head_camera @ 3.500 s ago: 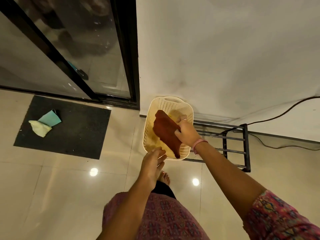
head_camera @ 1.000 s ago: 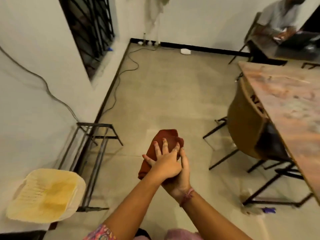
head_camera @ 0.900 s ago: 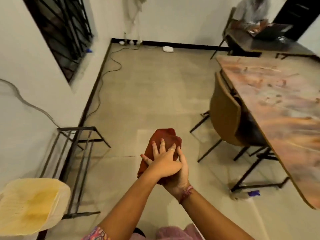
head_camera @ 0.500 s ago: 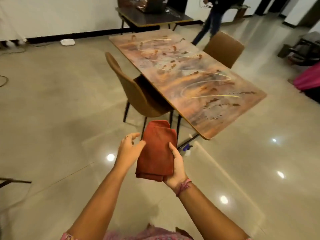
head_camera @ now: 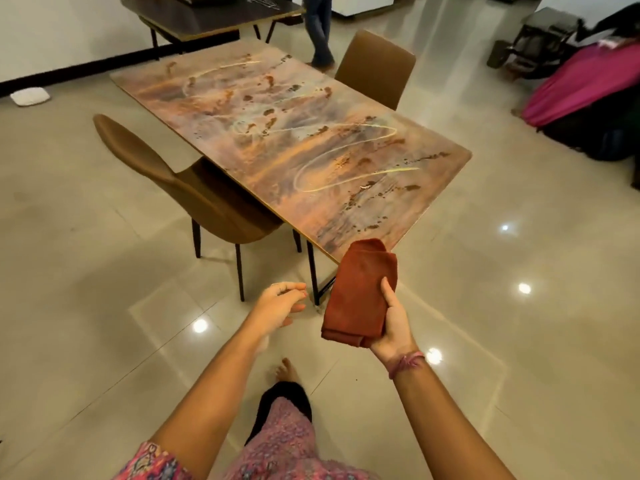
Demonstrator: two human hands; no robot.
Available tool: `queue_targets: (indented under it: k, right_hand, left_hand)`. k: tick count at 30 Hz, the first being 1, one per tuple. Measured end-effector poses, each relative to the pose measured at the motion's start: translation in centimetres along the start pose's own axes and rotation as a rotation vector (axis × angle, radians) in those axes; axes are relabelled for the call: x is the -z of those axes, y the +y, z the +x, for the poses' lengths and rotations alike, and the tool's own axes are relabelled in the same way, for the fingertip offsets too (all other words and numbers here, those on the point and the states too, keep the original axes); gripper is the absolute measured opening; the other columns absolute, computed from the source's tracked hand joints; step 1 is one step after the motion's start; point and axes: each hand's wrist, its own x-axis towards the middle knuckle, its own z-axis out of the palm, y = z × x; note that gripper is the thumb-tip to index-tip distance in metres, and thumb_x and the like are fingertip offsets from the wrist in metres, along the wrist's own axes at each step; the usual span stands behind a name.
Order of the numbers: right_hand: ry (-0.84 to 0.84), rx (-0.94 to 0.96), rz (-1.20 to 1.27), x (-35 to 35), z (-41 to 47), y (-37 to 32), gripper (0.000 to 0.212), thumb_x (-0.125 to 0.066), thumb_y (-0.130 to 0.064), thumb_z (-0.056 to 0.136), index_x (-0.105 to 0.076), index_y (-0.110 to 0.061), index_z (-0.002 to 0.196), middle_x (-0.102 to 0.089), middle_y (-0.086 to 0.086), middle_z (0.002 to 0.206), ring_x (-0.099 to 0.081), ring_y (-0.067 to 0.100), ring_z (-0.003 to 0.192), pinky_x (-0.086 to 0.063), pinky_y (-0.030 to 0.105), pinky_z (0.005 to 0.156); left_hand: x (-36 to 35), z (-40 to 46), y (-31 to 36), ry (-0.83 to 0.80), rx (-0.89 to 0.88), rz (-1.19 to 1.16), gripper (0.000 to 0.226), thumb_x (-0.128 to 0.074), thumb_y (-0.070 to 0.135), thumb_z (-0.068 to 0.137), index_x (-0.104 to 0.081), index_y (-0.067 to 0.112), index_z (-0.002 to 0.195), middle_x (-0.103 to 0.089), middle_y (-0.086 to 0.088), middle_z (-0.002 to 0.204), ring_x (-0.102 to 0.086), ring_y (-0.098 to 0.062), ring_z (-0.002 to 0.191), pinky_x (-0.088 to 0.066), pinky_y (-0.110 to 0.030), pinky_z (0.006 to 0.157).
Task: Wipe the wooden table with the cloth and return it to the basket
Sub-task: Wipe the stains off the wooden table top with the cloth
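Note:
A folded rust-red cloth (head_camera: 360,292) lies across my right hand (head_camera: 393,323), whose thumb presses over its right edge; the cloth's top end overlaps the near corner of the table in view. The wooden table (head_camera: 294,143), its top streaked orange and brown, stretches away ahead of me. My left hand (head_camera: 278,304) hangs free to the left of the cloth, fingers loosely bent, holding nothing. The basket is out of sight.
A brown chair (head_camera: 194,192) is tucked at the table's left side, another chair (head_camera: 375,69) at the far right. A dark table (head_camera: 211,12) and a standing person's legs (head_camera: 320,29) are beyond. Pink fabric (head_camera: 585,84) lies at the right. Glossy tiled floor surrounds.
I have turned from the basket toward the table and walked closer. My left hand has let go of the cloth and moved left; the right hand alone carries it.

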Motion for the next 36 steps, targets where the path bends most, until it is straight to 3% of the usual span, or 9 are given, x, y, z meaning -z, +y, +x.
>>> queue_targets:
  k: [4, 8, 12, 16, 18, 22, 27, 34, 36]
  right_hand:
    - [0.143, 0.121, -0.149, -0.6, 3.7, -4.5, 0.041, -0.055, -0.048, 0.092, -0.065, -0.011, 0.109, -0.073, 0.014, 0.105, -0.071, 0.031, 0.090, -0.059, 0.042, 0.068]
    - [0.343, 0.297, -0.471, -2.9, 9.0, -10.1, 0.033, -0.054, -0.041, 0.096, -0.061, -0.011, 0.109, -0.069, 0.010, 0.101, -0.066, 0.028, 0.087, -0.054, 0.039, 0.074]
    - [0.512, 0.552, -1.020, -4.8, 14.7, -14.6, 0.027, -0.049, -0.034, 0.098, -0.059, -0.009, 0.094, -0.063, 0.009, 0.088, -0.060, 0.031, 0.081, -0.046, 0.033, 0.066]
    - [0.444, 0.520, -1.623, -4.3, 19.8, -14.9, 0.032, -0.044, -0.017, 0.099, -0.053, -0.006, 0.127, -0.057, 0.016, 0.129, -0.053, 0.036, 0.115, -0.042, 0.038, 0.097]
    - [0.345, 0.413, -1.783, -3.8, 21.5, -13.1, 0.049, -0.038, -0.015, 0.101, -0.030, -0.008, 0.149, -0.030, 0.011, 0.155, -0.027, 0.030, 0.143, -0.019, 0.039, 0.119]
    - [0.113, 0.503, -1.887, -2.8, 20.3, -9.0, 0.058, -0.042, -0.009, 0.097, -0.021, -0.011, 0.152, -0.015, 0.006, 0.160, -0.006, 0.020, 0.149, 0.006, 0.028, 0.116]
    - [-0.277, 0.492, -2.066, 0.7, 17.0, -9.5, 0.060, -0.047, -0.012, 0.095, -0.027, -0.023, 0.151, -0.018, -0.010, 0.157, -0.008, 0.006, 0.146, 0.002, 0.022, 0.117]
    - [0.111, 0.461, -1.835, -3.6, 24.6, -15.0, 0.056, -0.042, -0.007, 0.098, -0.027, -0.017, 0.151, -0.021, 0.002, 0.159, -0.010, 0.020, 0.149, 0.000, 0.036, 0.119]
    - [0.045, 0.457, -1.852, -4.6, 25.0, -12.4, 0.059, -0.043, -0.008, 0.097, -0.024, -0.016, 0.152, -0.016, 0.002, 0.160, -0.004, 0.018, 0.149, 0.004, 0.039, 0.118]
  left_hand:
    - [-1.0, 4.7, 1.9, -0.023, 0.077, -0.132, 0.013, -0.054, 0.015, 0.094, -0.064, 0.021, 0.100, -0.069, 0.002, 0.100, -0.065, -0.017, 0.094, -0.046, -0.035, 0.090]
    - [-1.9, 9.5, 3.8, -0.004, 0.203, -0.278, 0.017, -0.050, 0.011, 0.095, -0.062, 0.015, 0.106, -0.067, -0.004, 0.102, -0.064, -0.020, 0.094, -0.047, -0.032, 0.083]
    - [-2.6, 13.4, 5.0, -0.029, 0.282, -0.382, 0.017, -0.049, 0.012, 0.095, -0.061, 0.013, 0.108, -0.068, -0.002, 0.098, -0.064, -0.016, 0.085, -0.046, -0.026, 0.069]
    - [-2.8, 16.9, 5.4, -0.008, 0.355, -0.409, 0.016, -0.049, 0.018, 0.097, -0.061, 0.013, 0.106, -0.068, -0.002, 0.100, -0.063, -0.014, 0.084, -0.048, -0.024, 0.065]
    - [-2.8, 18.3, 5.1, 0.012, 0.387, -0.438, 0.016, -0.047, 0.019, 0.098, -0.058, 0.013, 0.106, -0.067, -0.002, 0.098, -0.062, -0.013, 0.079, -0.047, -0.025, 0.069]
    - [-2.9, 20.7, 4.4, 0.062, 0.432, -0.591, 0.019, -0.039, 0.025, 0.099, -0.055, 0.015, 0.098, -0.062, -0.008, 0.114, -0.062, -0.019, 0.092, -0.044, -0.029, 0.079]
    - [-4.2, 22.6, 5.0, 0.033, 0.471, -0.805, 0.051, -0.031, 0.039, 0.102, -0.044, 0.005, 0.138, -0.053, -0.013, 0.135, -0.054, -0.025, 0.119, -0.040, -0.034, 0.099]
    - [-4.2, 23.0, 4.8, 0.066, 0.508, -0.874, 0.053, -0.027, 0.037, 0.104, -0.036, 0.003, 0.143, -0.043, -0.014, 0.146, -0.039, -0.027, 0.135, -0.026, -0.037, 0.115]
    - [-4.1, 23.1, 4.1, 0.080, 0.517, -0.904, 0.052, -0.026, 0.037, 0.104, -0.042, 0.002, 0.138, -0.049, -0.014, 0.140, -0.044, -0.027, 0.132, -0.031, -0.036, 0.113]
